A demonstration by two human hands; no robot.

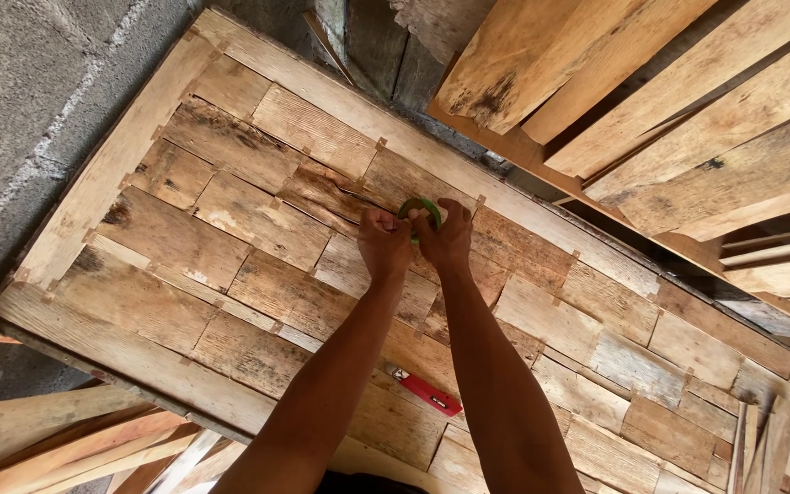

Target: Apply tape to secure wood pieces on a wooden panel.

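Green tape roll [422, 209] sits pinched between both hands over the middle of the wooden panel [230, 229]. Left hand [384, 242] and right hand [445, 240] touch each other, fingers of each grip closed on the roll's rim. Panel is patchwork board pieces in a plain frame, leaning by a grey block wall [20, 101]. Red utility knife [424, 389] lies on the panel between the forearms. Loose planks [688, 110] stacked upper right.
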